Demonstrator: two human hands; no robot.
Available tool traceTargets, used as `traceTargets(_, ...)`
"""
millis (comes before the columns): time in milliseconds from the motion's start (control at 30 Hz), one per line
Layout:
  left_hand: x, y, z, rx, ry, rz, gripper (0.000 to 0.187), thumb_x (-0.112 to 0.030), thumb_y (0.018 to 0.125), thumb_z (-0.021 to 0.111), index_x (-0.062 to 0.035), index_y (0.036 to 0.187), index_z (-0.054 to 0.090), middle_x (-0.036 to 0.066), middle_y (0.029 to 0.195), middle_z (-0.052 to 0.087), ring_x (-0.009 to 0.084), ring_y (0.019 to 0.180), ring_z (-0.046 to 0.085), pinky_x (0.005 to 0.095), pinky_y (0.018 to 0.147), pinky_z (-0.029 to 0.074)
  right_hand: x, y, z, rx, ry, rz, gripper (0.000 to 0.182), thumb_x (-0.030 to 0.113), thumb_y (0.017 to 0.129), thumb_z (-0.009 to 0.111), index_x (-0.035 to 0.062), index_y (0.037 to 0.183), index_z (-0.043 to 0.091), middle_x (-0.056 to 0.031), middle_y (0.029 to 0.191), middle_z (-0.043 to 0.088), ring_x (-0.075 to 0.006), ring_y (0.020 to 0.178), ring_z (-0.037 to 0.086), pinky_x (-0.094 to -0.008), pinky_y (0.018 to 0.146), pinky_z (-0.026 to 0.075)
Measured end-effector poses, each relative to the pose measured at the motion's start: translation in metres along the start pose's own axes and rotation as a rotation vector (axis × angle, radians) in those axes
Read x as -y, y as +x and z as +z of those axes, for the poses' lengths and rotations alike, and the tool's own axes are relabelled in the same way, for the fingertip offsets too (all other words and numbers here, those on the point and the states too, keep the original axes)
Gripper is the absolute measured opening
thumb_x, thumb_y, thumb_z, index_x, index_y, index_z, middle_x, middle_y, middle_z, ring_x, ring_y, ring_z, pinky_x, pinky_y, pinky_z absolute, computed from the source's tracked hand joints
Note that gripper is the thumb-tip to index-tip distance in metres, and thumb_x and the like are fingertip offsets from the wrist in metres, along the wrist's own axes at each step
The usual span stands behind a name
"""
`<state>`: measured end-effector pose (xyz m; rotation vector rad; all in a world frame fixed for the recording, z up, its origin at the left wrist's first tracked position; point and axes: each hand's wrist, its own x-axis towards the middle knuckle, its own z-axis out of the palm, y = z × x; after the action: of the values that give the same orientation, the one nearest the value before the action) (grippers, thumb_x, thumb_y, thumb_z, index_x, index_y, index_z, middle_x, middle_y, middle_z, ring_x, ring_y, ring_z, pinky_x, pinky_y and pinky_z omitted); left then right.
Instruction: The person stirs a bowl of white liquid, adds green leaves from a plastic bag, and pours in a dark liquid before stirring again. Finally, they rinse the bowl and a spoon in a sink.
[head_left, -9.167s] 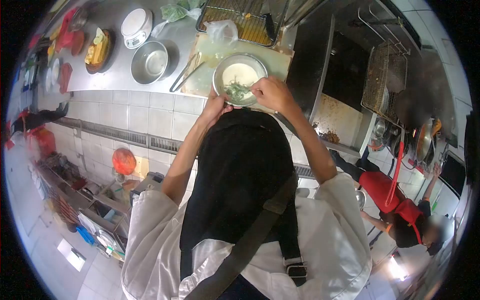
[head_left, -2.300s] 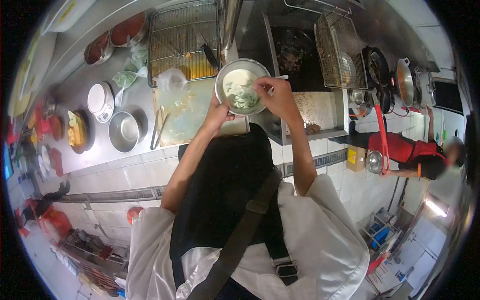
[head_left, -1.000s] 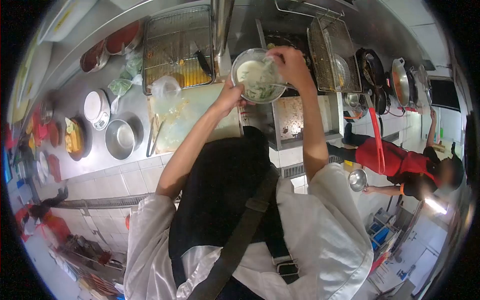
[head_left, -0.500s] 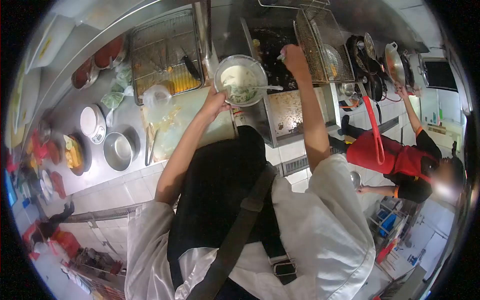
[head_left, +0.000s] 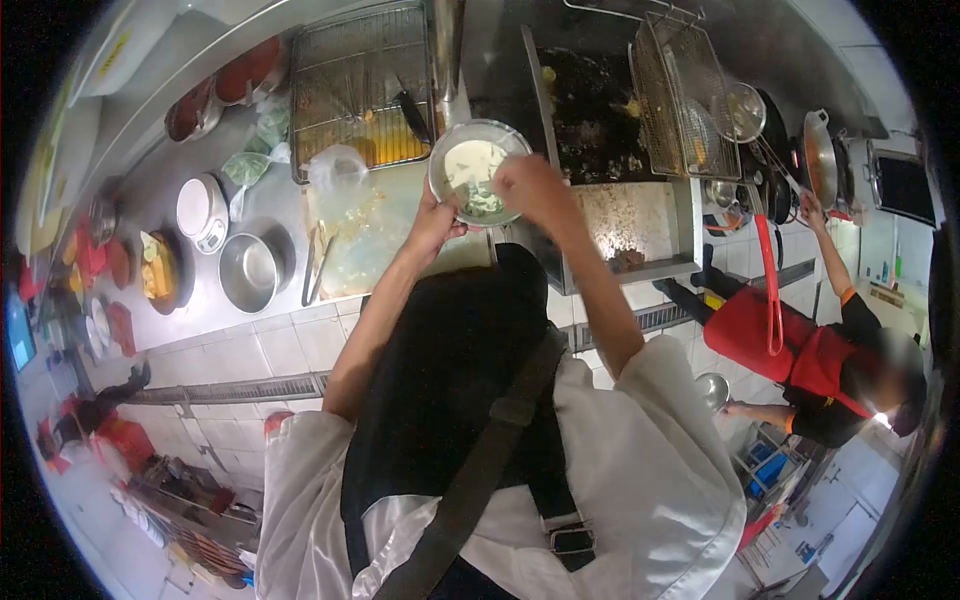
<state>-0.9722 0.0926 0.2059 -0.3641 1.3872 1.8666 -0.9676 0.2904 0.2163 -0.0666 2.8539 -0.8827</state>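
My left hand point(head_left: 437, 225) grips the near left rim of a round bowl point(head_left: 437, 165). In the bowl is a creamy white batter point(head_left: 472, 155) with green pieces point(head_left: 483, 200) at its near side. My right hand point(head_left: 545, 198), smeared by motion, reaches over the bowl's right rim, fingers curled together above the batter. Whatever is between those fingers is hidden, and the spoon handle does not show. Just right of the bowl is a fryer of dark oil point(head_left: 592, 110), with a few pale bits at its edges.
A wire basket point(head_left: 685, 105) stands right of the oil. Left are a wire rack tray point(head_left: 355, 85), a cutting board point(head_left: 370, 240), tongs point(head_left: 318, 262), a scale point(head_left: 203, 212) and a steel pot point(head_left: 250, 272). At right a co-worker point(head_left: 800, 340) holds a strainer point(head_left: 745, 112) near pans.
My right hand has come from over the oil, where it pinched a small pale piece, left to the bowl. The co-worker's strainer has risen over the pans. The view has shifted slightly.
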Motion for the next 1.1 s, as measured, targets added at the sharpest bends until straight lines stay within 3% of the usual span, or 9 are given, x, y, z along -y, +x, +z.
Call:
traceTargets(100, 0.010, 0.004, 0.001, -0.022, -0.007, 0.009, 0.066, -0.001, 0.091, 0.041, -0.0252, 0.148, 0.016, 0.008, 0.107, 0.056, 0.0103, 0.065, 0.055, 0.0219, 0.050, 0.048, 0.022, -0.011, 0.034, 0.006, -0.238, 0.026, 0.019, 0.019, 0.075, 0.069, 0.0019, 0.083, 0.066, -0.0215, 0.082, 0.066, -0.0381, 0.082, 0.067, -0.0472, 0.072, 0.053)
traceTargets(333, 0.016, 0.010, 0.000, 0.021, -0.050, -0.022, 0.068, -0.001, 0.091, 0.041, -0.0254, 0.149, 0.013, 0.007, 0.103, 0.058, 0.0106, 0.065, 0.057, 0.0217, 0.050, 0.048, 0.001, -0.003, 0.051, -0.034, -0.176, 0.136, 0.017, 0.012, 0.075, 0.068, 0.0011, 0.088, 0.067, -0.0232, 0.085, 0.066, -0.0394, 0.086, 0.066, -0.0515, 0.077, 0.051)
traceTargets(433, 0.009, 0.003, 0.004, 0.055, -0.033, -0.003, 0.069, -0.002, 0.091, 0.040, -0.0256, 0.149, 0.012, 0.008, 0.106, 0.058, 0.0122, 0.067, 0.060, 0.0219, 0.051, 0.049, -0.002, -0.013, 0.021, -0.060, 0.087, 0.012, 0.019, 0.007, 0.076, 0.065, 0.0029, 0.094, 0.070, -0.0231, 0.091, 0.066, -0.0394, 0.089, 0.065, -0.0498, 0.080, 0.051)
traceTargets(500, 0.004, 0.004, 0.007, 0.064, 0.026, 0.040, 0.060, -0.002, 0.094, 0.042, -0.0197, 0.147, 0.022, 0.008, 0.113, 0.060, 0.0137, 0.075, 0.063, 0.0206, 0.051, 0.049, 0.002, -0.014, 0.000, -0.123, 0.254, 0.010, 0.024, 0.004, 0.077, 0.062, 0.0044, 0.099, 0.071, -0.0221, 0.096, 0.067, -0.0388, 0.092, 0.064, -0.0464, 0.083, 0.050)
traceTargets(733, -0.020, 0.011, 0.029, 0.074, 0.051, 0.049, 0.056, -0.004, 0.094, 0.043, -0.0198, 0.145, 0.026, 0.007, 0.116, 0.058, 0.0137, 0.084, 0.064, 0.0230, 0.053, 0.049, 0.016, -0.010, -0.052, -0.344, 0.068, -0.214, 0.026, 0.000, 0.082, 0.058, 0.0004, 0.106, 0.069, -0.0173, 0.094, 0.067, -0.0310, 0.087, 0.064, -0.0364, 0.075, 0.050)
traceTargets(800, -0.028, 0.012, 0.036, 0.151, 0.013, 0.105, 0.063, -0.001, 0.091, 0.039, -0.0179, 0.146, 0.015, 0.018, 0.126, 0.051, 0.0230, 0.085, 0.069, 0.0251, 0.056, 0.055, 0.011, -0.006, -0.061, -0.326, 0.120, -0.213, 0.027, 0.000, 0.083, 0.058, 0.0023, 0.107, 0.069, -0.0165, 0.095, 0.066, -0.0293, 0.089, 0.063, -0.0351, 0.075, 0.051)
traceTargets(900, -0.020, 0.036, 0.039, 0.198, 0.042, 0.218, 0.060, 0.000, 0.091, 0.039, -0.0147, 0.145, 0.017, 0.019, 0.123, 0.054, 0.0245, 0.083, 0.070, 0.0252, 0.052, 0.054, 0.010, -0.001, -0.079, -0.296, 0.142, -0.180, 0.026, 0.000, 0.082, 0.060, 0.0037, 0.106, 0.070, -0.0160, 0.091, 0.066, -0.0286, 0.082, 0.064, -0.0343, 0.073, 0.051)
traceTargets(1033, -0.037, 0.042, 0.047, 0.239, 0.135, 0.166, 0.063, 0.001, 0.089, 0.038, -0.0165, 0.145, 0.016, 0.018, 0.116, 0.058, 0.0245, 0.073, 0.070, 0.0244, 0.047, 0.051, 0.025, 0.001, -0.112, -0.296, 0.124, -0.085, 0.024, 0.002, 0.082, 0.063, 0.0045, 0.104, 0.072, -0.0153, 0.089, 0.069, -0.0265, 0.076, 0.066, -0.0332, 0.071, 0.052)
traceTargets(1100, -0.042, 0.047, 0.056, 0.240, 0.113, 0.189, 0.065, 0.002, 0.088, 0.038, -0.0186, 0.146, 0.017, 0.016, 0.112, 0.061, 0.0236, 0.066, 0.069, 0.0232, 0.044, 0.049, 0.012, 0.010, -0.117, -0.400, 0.088, -0.240, 0.021, 0.005, 0.082, 0.066, 0.0052, 0.101, 0.073, -0.0151, 0.086, 0.070, -0.0227, 0.073, 0.067, -0.0314, 0.069, 0.052)
